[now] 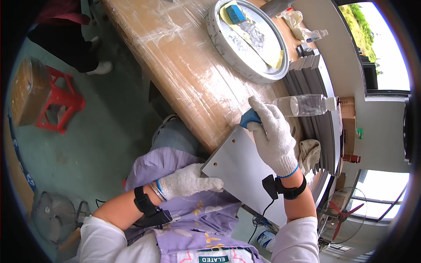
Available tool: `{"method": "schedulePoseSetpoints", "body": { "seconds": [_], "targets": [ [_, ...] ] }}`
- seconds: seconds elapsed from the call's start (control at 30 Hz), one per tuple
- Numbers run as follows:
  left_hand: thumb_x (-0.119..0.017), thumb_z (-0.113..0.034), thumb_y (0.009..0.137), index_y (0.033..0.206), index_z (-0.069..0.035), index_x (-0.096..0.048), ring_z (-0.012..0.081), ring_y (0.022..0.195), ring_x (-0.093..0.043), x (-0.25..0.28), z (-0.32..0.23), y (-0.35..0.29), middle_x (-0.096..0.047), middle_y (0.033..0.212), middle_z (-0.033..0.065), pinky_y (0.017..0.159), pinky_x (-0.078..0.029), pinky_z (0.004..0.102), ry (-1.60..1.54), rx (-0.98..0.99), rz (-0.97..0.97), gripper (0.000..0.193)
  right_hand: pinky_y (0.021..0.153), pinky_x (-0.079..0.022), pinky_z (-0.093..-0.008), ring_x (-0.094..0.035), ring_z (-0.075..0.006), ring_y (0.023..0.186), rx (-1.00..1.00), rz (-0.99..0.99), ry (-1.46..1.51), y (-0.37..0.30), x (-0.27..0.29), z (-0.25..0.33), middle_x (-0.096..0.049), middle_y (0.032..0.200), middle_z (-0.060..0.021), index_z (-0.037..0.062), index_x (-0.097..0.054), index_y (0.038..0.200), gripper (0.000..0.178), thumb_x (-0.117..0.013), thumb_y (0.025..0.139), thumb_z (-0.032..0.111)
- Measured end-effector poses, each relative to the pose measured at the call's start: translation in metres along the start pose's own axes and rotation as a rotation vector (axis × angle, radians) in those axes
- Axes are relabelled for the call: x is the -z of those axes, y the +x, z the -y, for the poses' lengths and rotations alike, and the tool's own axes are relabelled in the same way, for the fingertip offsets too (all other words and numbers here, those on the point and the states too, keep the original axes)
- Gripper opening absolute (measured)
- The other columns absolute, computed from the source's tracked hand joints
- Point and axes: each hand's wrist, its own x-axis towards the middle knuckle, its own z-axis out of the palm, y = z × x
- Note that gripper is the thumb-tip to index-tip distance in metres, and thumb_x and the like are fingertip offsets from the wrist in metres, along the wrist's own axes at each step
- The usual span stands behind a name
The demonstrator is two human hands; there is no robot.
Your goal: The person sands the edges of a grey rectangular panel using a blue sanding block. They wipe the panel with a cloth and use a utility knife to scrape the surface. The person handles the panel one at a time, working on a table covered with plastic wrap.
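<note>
My right hand (274, 138), in a white knit glove, pinches a small blue block (250, 118) at the far corner of a flat grey panel (254, 164). Whether the block is a sponge I cannot tell. With my left hand (189, 182), gloved the same way, I grip the panel's near left edge, some fingers hidden beneath it. Two small brass-coloured holes (215, 164) show along that side of the panel. The panel lies partly on the plastic-wrapped table (184, 83) and juts over its near edge.
A round white lid (215, 33) at the back carries another blue block (235, 14) and yellow pieces. A clear bottle (307, 105) lies near a stack of grey panels (315, 122) and a cloth (310, 153). Left stands a red stool (66, 101), a fan (50, 215) and a person (61, 41).
</note>
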Motion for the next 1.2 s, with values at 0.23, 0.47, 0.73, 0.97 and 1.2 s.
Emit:
{"method": "schedulePoseSetpoints", "body": {
  "seconds": [0.23,0.47,0.73,0.97,1.2],
  "targets": [
    [-0.068,-0.024,0.092,0.12,0.001,-0.059,0.0168,0.101,-0.063,0.0,0.001,0.0,-0.067,0.108,0.0097,0.089,-0.05,0.0305,0.064,-0.028,-0.008,0.039,0.091,-0.046,-0.0444,-0.057,-0.0389,0.103,0.042,0.046,-0.068,0.003,-0.002,0.002,-0.06,0.107,-0.0194,0.0047,-0.054,0.13,0.049,-0.062,0.081,0.003],
    [-0.069,-0.023,0.091,0.12,-0.001,-0.06,0.0148,0.098,-0.062,0.0,0.003,0.0,-0.067,0.106,0.0083,0.088,-0.05,0.0291,0.087,-0.045,-0.032,0.037,0.089,-0.046,-0.0456,-0.056,-0.0382,0.102,0.064,0.168,-0.115,0.006,-0.001,0.021,-0.06,0.108,-0.0187,0.0054,-0.054,0.129,0.05,-0.062,0.08,0.003],
    [-0.069,-0.022,0.091,0.119,-0.001,-0.061,0.014,0.098,-0.062,0.001,0.004,0.001,-0.067,0.106,0.0075,0.089,-0.05,0.0291,0.064,-0.045,-0.008,0.036,0.091,-0.045,-0.0453,-0.056,-0.0373,0.104,0.109,0.112,-0.207,0.008,0.0,0.007,-0.059,0.111,-0.0175,0.0077,-0.053,0.131,0.054,-0.061,0.078,0.001],
    [-0.068,-0.022,0.092,0.119,-0.001,-0.061,0.0143,0.098,-0.062,0.0,-0.001,-0.001,-0.068,0.107,0.0082,0.089,-0.05,0.0299,0.085,-0.062,0.0,0.035,0.092,-0.044,-0.0447,-0.055,-0.0369,0.105,0.12,0.132,-0.235,0.01,0.001,0.006,-0.058,0.11,-0.0174,0.0075,-0.053,0.131,0.054,-0.062,0.078,0.001],
    [-0.068,-0.022,0.092,0.119,-0.002,-0.061,0.014,0.099,-0.062,0.001,-0.002,-0.001,-0.068,0.106,0.0079,0.089,-0.05,0.0297,0.104,-0.069,0.014,0.034,0.092,-0.045,-0.0444,-0.055,-0.0374,0.105,0.127,0.182,-0.197,0.012,0.003,0.013,-0.058,0.111,-0.0168,0.0075,-0.053,0.131,0.055,-0.062,0.077,0.0]
  ]
}}
